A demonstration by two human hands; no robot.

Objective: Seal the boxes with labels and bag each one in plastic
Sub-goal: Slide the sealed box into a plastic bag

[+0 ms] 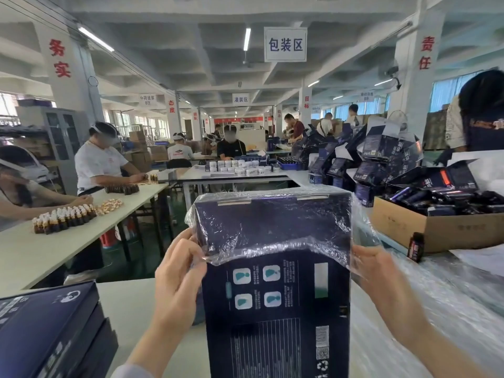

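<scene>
A tall dark blue box (pixel 275 301) stands upright before me, its printed back panel facing me. A clear plastic bag (pixel 272 222) covers its upper part, with the bag's open edge lying across the box about a third of the way down. My left hand (pixel 180 271) pinches the bag's edge at the box's left side. My right hand (pixel 381 271) grips the plastic at the right side.
Stacked dark blue boxes (pixel 51 328) lie at my lower left. Loose clear plastic (pixel 447 290) covers the table on my right. Behind it stands a cardboard carton (pixel 436 230) of dark items, with a small dark bottle (pixel 416 246) beside it. Other workers sit at tables to the left.
</scene>
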